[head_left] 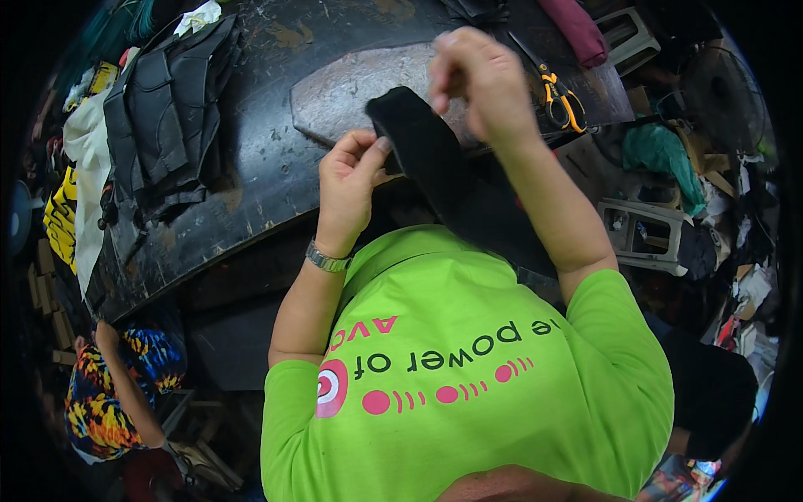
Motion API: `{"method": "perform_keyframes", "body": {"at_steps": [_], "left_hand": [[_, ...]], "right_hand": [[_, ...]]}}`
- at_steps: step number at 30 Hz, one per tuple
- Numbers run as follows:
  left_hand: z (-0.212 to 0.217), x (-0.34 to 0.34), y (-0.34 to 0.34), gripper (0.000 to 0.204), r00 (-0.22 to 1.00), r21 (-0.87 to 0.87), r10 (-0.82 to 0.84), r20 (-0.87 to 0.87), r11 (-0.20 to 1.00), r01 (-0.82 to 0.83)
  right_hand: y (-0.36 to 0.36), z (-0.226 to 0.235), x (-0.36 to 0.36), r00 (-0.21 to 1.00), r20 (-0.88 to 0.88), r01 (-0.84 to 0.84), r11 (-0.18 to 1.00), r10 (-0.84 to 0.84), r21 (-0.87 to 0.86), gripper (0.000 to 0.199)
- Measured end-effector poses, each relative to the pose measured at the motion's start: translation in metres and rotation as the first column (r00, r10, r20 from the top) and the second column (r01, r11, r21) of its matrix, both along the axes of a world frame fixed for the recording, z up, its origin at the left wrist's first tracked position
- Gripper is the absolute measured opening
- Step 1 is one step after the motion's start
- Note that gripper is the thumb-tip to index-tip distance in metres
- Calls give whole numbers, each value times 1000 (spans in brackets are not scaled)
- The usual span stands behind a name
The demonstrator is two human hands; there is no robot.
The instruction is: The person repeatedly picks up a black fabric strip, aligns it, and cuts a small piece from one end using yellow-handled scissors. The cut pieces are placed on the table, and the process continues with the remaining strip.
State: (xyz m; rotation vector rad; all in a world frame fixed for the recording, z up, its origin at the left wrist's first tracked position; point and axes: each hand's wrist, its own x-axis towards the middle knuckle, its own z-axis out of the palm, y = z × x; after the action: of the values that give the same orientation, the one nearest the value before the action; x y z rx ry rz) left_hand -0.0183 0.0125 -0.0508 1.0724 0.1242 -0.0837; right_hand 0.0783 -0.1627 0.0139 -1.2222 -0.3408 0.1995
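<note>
Black desk (pixel 259 159) carries a grey slab (pixel 335 88); a dark fabric strip (pixel 427 138) overlaps its near side. The left hand (pixel 346 177) has fingers pinching the strip's left edge; the right hand (pixel 485 79) blurs, its grip unclear. Seemingly edge-handling; next calls for a steady pinch.

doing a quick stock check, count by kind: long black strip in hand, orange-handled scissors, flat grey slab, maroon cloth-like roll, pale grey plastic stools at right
Black strip: 1
Orange-handled scissors: 1
Grey slab: 1
Maroon roll: 1
Plastic stools: 2
Total: 6
</note>
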Motion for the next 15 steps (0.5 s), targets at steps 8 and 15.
{"method": "perform_keyframes", "body": {"at_steps": [8, 15], "left_hand": [[-11, 11, 23, 13, 982, -390, 185, 35, 907, -157], [-17, 21, 11, 13, 984, -462, 177, -32, 870, -171]], "right_hand": [[-128, -25, 16, 789, 615, 607, -137, -17, -783, 34], [-168, -50, 5, 838, 538, 517, -180, -92, -837, 37]]}}
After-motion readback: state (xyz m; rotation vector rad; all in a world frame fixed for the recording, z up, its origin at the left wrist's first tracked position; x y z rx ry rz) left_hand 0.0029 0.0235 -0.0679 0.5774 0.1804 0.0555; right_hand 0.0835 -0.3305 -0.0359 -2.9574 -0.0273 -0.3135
